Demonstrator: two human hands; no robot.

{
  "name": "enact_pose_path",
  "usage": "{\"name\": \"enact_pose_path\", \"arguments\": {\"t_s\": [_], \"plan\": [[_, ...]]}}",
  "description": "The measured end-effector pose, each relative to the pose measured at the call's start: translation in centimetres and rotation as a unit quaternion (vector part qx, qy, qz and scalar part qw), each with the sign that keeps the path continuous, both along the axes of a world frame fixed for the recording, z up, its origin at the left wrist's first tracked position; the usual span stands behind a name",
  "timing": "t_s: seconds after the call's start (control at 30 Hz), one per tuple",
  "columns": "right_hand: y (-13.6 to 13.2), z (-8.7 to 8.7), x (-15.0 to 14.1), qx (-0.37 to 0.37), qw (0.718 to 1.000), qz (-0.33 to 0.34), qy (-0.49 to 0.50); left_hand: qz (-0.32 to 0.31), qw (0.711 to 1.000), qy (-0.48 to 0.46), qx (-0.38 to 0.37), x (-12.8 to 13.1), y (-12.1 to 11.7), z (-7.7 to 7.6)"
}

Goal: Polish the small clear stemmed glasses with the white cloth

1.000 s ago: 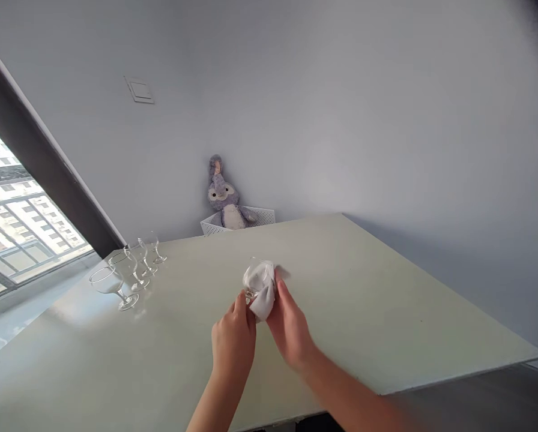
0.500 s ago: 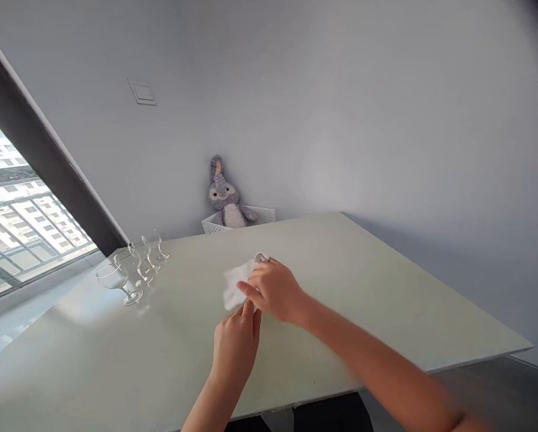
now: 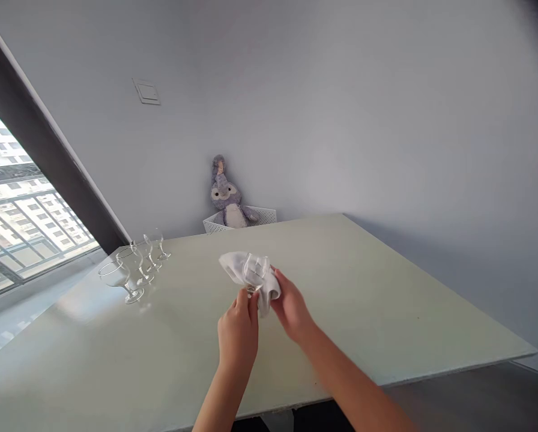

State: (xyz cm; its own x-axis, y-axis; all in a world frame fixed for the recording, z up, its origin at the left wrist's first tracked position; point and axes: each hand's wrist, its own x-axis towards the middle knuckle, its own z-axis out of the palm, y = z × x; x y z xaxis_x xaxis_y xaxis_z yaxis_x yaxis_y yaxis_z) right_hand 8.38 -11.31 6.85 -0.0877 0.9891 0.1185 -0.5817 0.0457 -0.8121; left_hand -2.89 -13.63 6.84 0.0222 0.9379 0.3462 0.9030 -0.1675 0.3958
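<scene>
Near the middle of the table, my left hand [image 3: 238, 327] pinches the lower end of a clear stemmed glass [image 3: 253, 270], which is held up with its bowl pointing away from me. A white cloth [image 3: 233, 264] lies behind and along the right side of the bowl. My right hand [image 3: 291, 305] is closed on the cloth's right part, pressing it against the glass; some of its fingers are hidden behind the cloth.
Several more stemmed glasses [image 3: 134, 294] stand in a row on the pale table [image 3: 363, 300] at the left, by the window [image 3: 30, 210]. Beyond the far edge, a plush rabbit [image 3: 233, 207] sits in a white perforated basket [image 3: 266, 215]. Walls close off the back.
My right hand has moved from over the top of the glass to its right side, turning with the cloth. The glass bowl, covered before, now shows. My left hand has barely shifted.
</scene>
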Motion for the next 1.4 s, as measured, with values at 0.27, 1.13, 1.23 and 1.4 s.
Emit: {"name": "enact_pose_path", "arguments": {"t_s": [0.27,1.13,1.23,1.4], "plan": [[-1.3,0.6,-0.9,0.114,0.983,0.002,-0.141,-0.011,0.998,-0.017,-0.064,0.2,-0.7,1.1],[-1.1,-0.7,1.0,0.076,0.967,0.176,-0.169,-0.236,0.958,-0.041,-0.159,-4.4,-0.1,3.1],[-1.0,-1.1,0.5,0.058,0.973,0.125,-0.183,-0.219,0.963,0.001,-0.155,-3.8,-0.3,3.5],[-0.7,-1.0,0.6,0.058,0.973,0.070,-0.212,-0.093,0.994,0.014,-0.059,-3.3,0.3,4.8]]}}
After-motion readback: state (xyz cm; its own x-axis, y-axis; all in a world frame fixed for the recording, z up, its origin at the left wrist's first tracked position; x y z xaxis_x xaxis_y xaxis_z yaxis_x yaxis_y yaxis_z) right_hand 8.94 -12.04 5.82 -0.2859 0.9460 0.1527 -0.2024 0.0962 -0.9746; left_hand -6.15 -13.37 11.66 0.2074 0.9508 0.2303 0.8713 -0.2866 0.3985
